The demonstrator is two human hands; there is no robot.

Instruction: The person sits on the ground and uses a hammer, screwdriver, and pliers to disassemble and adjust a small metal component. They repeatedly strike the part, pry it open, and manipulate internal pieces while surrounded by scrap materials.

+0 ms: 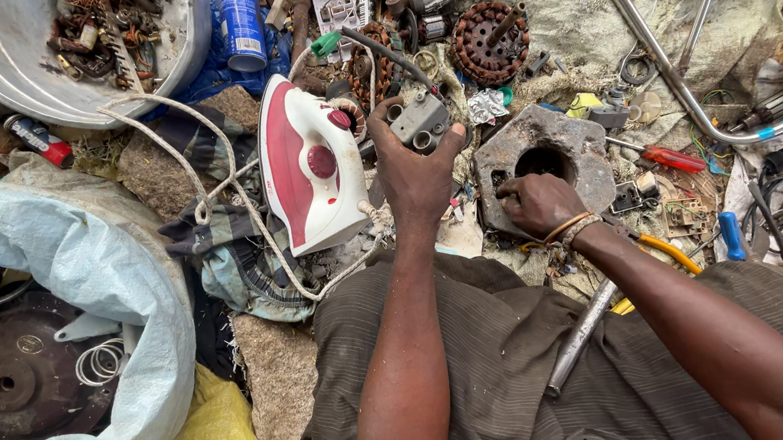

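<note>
Grey part [421, 122] sits pinched in the left hand [413, 170], fingers clamped around it, just right of a red-and-white iron [308, 161] with its cord looped beside. Right hand [539, 203] rests curled, fingers together, on a rusty metal block [579, 144] with a round hole. A red screwdriver [674, 159] lies near.

A single head-worn camera looks steeply down, close over the person's lap and forearms. The arms enter from the bottom edge, reaching toward frame centre. The cluttered ground fills the frame to the top edge. No second view shares the scene.
</note>
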